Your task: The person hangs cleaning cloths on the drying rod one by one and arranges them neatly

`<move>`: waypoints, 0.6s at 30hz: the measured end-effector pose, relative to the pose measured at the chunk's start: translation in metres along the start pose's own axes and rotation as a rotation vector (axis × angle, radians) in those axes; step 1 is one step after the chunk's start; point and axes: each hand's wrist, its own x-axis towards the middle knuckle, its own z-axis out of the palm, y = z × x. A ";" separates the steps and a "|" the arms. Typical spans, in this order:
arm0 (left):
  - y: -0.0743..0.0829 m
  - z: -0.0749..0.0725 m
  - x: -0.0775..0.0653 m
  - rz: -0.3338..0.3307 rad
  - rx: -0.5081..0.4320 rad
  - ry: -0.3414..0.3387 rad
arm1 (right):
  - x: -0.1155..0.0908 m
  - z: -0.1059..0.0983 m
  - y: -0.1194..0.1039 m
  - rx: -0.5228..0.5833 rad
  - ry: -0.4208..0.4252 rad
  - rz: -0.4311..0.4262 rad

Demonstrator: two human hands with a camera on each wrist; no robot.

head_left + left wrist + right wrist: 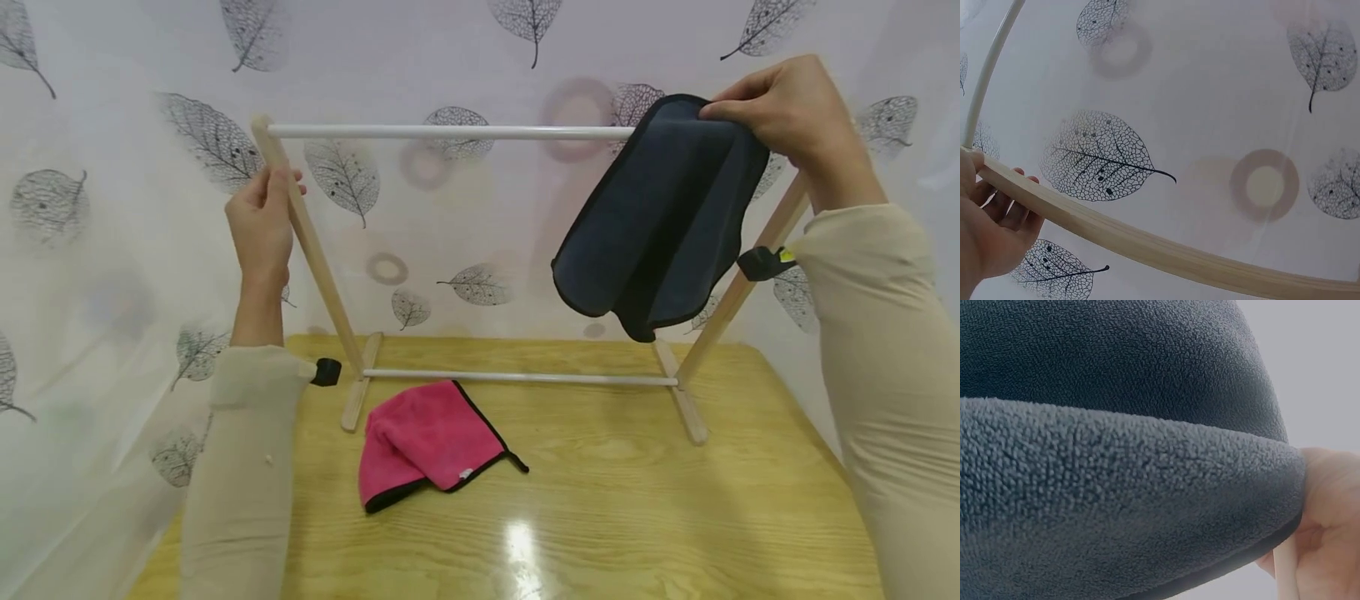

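Observation:
My left hand (262, 221) grips the left wooden upright (318, 250) of a drying rack, just below its top end. In the left wrist view, the fingers (1015, 215) curl round the wood. My right hand (798, 117) pinches the upper edge of a dark blue-grey towel (637, 208) with black trim. The towel hangs down in folds at the right end of the white top rail (450, 132), covering that part of it. Its plush surface fills much of the right wrist view, where the right hand (1332, 506) is partly hidden behind it.
A crumpled pink cloth (442, 433) with black edging and a loop lies on the wooden table (615, 517), in front of the rack's white lower rail (517, 377). Wooden feet (686, 408) stand on the table. A leaf-printed sheet (480, 200) hangs behind.

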 end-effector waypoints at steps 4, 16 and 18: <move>0.005 0.004 -0.006 0.080 0.131 0.087 | 0.000 0.000 0.000 0.008 0.000 0.000; 0.026 0.039 -0.052 0.290 0.234 0.203 | 0.001 -0.001 0.002 0.002 -0.002 -0.004; 0.021 0.045 -0.057 0.288 0.209 0.138 | 0.001 -0.001 0.003 0.001 -0.002 -0.006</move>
